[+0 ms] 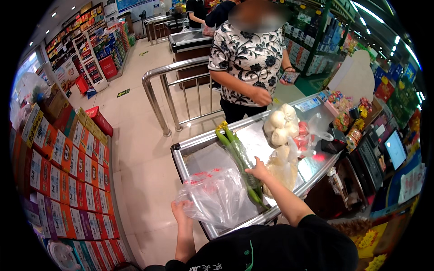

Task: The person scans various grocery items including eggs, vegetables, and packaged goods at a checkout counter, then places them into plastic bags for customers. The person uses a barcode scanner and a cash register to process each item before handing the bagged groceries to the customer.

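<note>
My left hand [182, 207] grips the edge of a clear plastic bag [217, 196] with red print, spread over the near left end of the checkout counter [203, 154]. My right hand [259, 169] reaches over long green vegetables [241, 162], its fingers apart; whether it touches them I cannot tell. The vegetables are partly wrapped in clear film, with yellow blossoms at the far end. Just right of that hand lies a bag of pale yellow food [283, 166]. Beyond it sit a bag of round white items [282, 124] and a bag of red produce [302, 135].
A person [249, 64] in a floral shirt stands across the counter, holding a phone-like object [290, 77]. Metal railing [183, 69] borders the far side. At right are a dark scanner-like box [334, 140], a keyboard [368, 155] and a screen [395, 149]. Stacked cartons [71, 172] line the left.
</note>
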Demonstrator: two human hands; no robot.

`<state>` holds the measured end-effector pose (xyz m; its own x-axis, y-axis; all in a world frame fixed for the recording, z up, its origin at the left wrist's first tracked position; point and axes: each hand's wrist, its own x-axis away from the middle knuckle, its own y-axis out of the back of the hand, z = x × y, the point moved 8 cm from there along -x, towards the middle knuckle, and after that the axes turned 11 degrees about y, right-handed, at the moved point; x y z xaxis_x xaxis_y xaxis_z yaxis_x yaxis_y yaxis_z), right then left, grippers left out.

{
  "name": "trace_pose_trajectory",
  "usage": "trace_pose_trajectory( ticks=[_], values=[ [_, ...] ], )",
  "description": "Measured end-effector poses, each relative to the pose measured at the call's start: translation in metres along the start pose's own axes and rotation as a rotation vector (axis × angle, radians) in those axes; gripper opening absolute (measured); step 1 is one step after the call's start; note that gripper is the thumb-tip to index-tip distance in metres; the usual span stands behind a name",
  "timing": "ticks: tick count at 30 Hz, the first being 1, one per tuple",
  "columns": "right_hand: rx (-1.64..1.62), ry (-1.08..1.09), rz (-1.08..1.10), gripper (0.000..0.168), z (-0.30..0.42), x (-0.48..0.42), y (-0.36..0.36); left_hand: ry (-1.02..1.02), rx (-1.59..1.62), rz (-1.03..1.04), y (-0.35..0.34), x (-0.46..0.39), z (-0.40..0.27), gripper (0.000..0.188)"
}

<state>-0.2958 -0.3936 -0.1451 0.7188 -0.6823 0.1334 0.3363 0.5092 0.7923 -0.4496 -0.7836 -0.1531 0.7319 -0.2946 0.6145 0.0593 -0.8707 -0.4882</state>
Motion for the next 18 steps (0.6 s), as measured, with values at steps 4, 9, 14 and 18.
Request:
trace_pose_trajectory(
  ticks=[4, 9, 14, 18],
  values=[
    [0.211, -0.082, 0.015, 0.106, 0.017, -0.018, -0.024, -0.025, 0.01, 0.022, -0.031, -0.004, -0.018, 0.018],
    [0.49, -0.119, -0.046, 0.107, 0.039, -0.031, -0.041, -0.023, -0.004, 0.031, -0.026, -0.031, -0.016, 0.019],
    [0.422, -0.07, -0.007, 0.107, 0.044, -0.044, -0.033, 0.007, 0.037, -0.017, -0.013, -0.04, -0.002, 0.016],
    [0.127, -0.078, 0.118, 0.101, 0.036, -0.051, -0.025, 0.042, 0.028, 0.077, -0.019, -0.05, -0.001, 0.018]
  ],
)
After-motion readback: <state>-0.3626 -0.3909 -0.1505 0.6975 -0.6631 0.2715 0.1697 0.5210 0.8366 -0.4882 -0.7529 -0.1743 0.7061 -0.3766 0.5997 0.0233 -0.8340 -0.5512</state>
